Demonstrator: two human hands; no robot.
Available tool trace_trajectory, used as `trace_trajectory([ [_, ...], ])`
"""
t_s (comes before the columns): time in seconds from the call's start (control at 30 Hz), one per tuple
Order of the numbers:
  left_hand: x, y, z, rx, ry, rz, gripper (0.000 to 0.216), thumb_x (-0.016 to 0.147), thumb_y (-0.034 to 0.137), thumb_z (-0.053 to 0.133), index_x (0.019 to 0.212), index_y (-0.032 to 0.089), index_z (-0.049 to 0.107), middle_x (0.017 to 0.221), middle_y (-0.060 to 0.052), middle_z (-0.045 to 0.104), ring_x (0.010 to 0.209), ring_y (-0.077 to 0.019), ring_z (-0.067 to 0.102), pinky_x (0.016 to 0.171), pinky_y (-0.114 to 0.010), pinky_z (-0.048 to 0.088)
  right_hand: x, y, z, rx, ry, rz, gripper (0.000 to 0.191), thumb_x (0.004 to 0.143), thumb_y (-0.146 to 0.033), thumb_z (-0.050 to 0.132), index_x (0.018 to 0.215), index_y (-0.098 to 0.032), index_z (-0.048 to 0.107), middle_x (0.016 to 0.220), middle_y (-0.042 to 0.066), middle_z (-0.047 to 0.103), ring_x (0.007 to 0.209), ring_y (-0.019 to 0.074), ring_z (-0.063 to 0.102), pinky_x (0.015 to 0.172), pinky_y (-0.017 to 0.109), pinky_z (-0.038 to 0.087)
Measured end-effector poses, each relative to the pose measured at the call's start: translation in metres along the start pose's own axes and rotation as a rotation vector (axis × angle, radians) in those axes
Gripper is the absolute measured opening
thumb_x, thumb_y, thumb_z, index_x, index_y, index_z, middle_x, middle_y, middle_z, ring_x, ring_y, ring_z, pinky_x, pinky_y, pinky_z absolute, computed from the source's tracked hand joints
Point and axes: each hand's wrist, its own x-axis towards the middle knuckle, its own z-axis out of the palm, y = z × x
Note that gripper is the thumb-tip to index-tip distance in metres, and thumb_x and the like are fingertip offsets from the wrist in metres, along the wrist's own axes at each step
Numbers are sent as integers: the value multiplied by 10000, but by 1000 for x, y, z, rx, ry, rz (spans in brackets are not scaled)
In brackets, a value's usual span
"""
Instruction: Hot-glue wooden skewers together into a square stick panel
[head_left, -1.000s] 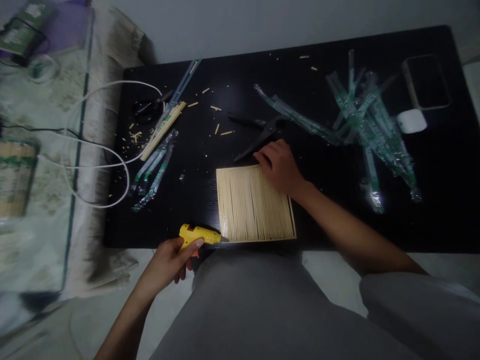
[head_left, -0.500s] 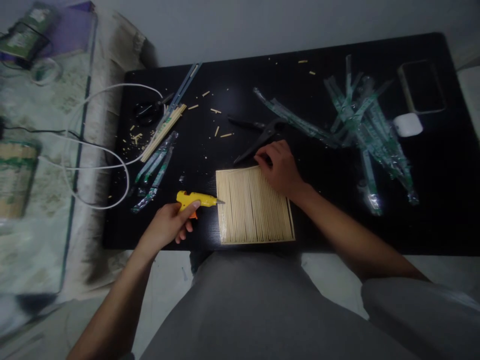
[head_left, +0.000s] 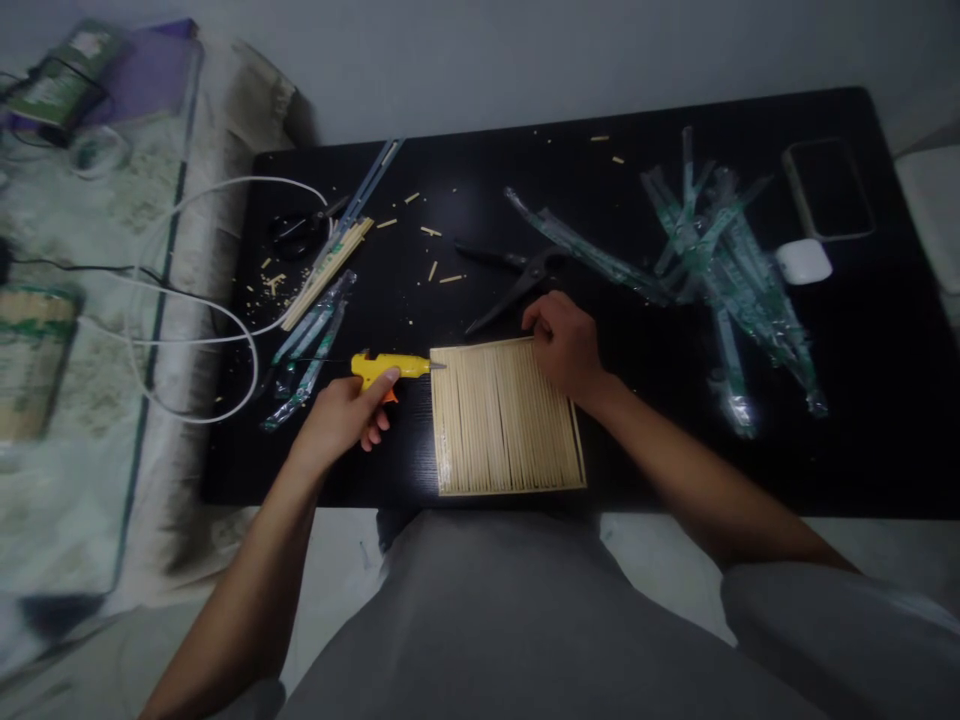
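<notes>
A yellow hot glue gun (head_left: 397,366) with an orange trigger is gripped in my left hand (head_left: 346,415). Its metal nozzle meets the upper left corner of a square panel of thin wooden sticks (head_left: 487,420), which lies flat near the table's front edge. A shiny strip runs down the panel's left side. My right hand (head_left: 568,345) rests over the panel's upper right corner, fingers curled in. What sits between those fingertips is hidden. Just beyond the panel lie black-handled pliers or cutters (head_left: 517,285).
Plastic wrappers (head_left: 735,260) are heaped at the right, near a white case (head_left: 804,261) and a phone (head_left: 829,188). At the left lie loose sticks (head_left: 330,270), black scissors (head_left: 300,232) and a looping white cable (head_left: 251,345). Stick offcuts (head_left: 431,231) are scattered on the black table (head_left: 660,430).
My left hand has moved the glue gun's nozzle up along the panel's left edge to the upper corner. My right hand has shifted slightly to the right, still curled.
</notes>
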Motion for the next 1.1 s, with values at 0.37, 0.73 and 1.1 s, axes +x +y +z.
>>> trace_trajectory([
  [0.37,-45,-27,5,-18,-113,-88,583,835,754,656,683,192,617,511,-20,637,389,-158,582,384,-263,455,0,2,2,32,-17,-14,222,736,-35,439,706,-244,506,735,17,584,674,181,541,659,332,427],
  [0.73,-81,-53,18,-20,-176,-168,624,808,796,622,577,221,553,462,-23,613,360,-166,570,372,-271,441,0,2,5,-4,48,-15,212,730,-31,473,719,-222,563,694,-1,562,617,150,497,633,300,384],
  [1.1,-72,-40,17,20,-106,-135,609,797,790,631,619,209,588,502,-26,658,356,-160,570,376,-268,433,-1,3,6,16,20,-67,212,799,-32,500,760,-196,629,752,5,560,648,138,510,632,287,388],
])
